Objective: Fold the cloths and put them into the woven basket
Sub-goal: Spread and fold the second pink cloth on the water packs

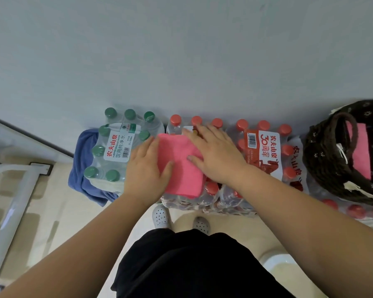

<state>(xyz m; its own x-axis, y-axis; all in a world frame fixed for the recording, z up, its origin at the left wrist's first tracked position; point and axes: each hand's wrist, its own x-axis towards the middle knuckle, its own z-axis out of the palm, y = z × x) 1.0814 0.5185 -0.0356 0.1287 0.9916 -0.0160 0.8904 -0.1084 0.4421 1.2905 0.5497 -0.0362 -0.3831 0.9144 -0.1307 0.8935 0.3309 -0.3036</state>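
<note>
A pink cloth [181, 166], folded into a narrow rectangle, lies on top of a pack of red-capped water bottles [261, 151]. My left hand [145, 168] rests flat on its left edge, thumb on the cloth. My right hand [213, 151] presses flat on its upper right part, fingers straight. The dark woven basket [325, 151] with a loop handle stands at the right on more bottles; another pink cloth [362, 155] lies inside it. A blue cloth [82, 166] hangs under and beside the green-capped bottle pack at the left.
A pack of green-capped bottles [116, 147] stands left of the pink cloth. A grey wall runs behind the packs. A white metal frame [15, 190] stands on the tiled floor at the left. My feet in white clogs [159, 216] stand just before the packs.
</note>
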